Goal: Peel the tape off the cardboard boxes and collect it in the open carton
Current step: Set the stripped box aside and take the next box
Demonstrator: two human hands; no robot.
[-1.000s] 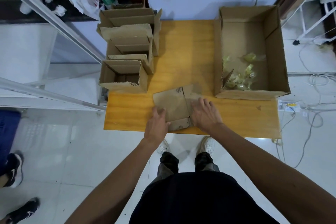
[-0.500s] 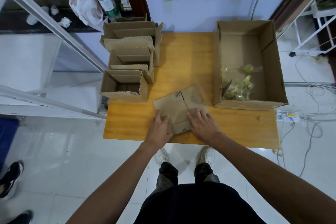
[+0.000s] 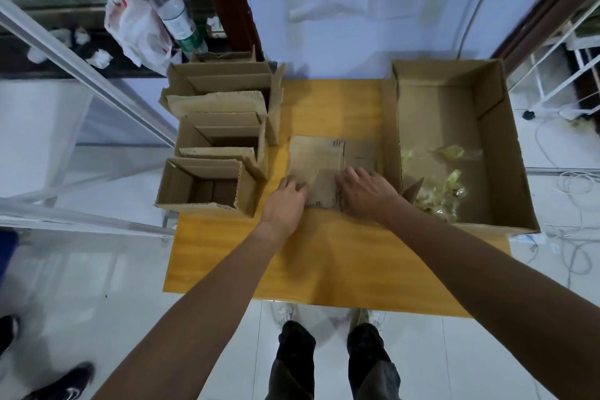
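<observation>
The table (image 3: 324, 253) carries the open carton (image 3: 487, 228) on the right and a row of open boxes (image 3: 224, 101) on the left. Between them lies a flattened box (image 3: 316, 156). A second ago it sat skewed at the near edge; it has now been slid farther in and squared up, close beside the carton's left wall. That probably sets it up for peeling. The right hand (image 3: 367, 193) presses flat on it with spread fingers. The left hand (image 3: 287, 198) rests bent-fingered at its near-left part, and I cannot tell if it pinches anything. Crumpled tape (image 3: 438, 191) already lies in the carton; a pale glossy strip seems to remain by the left fingertips.
</observation>
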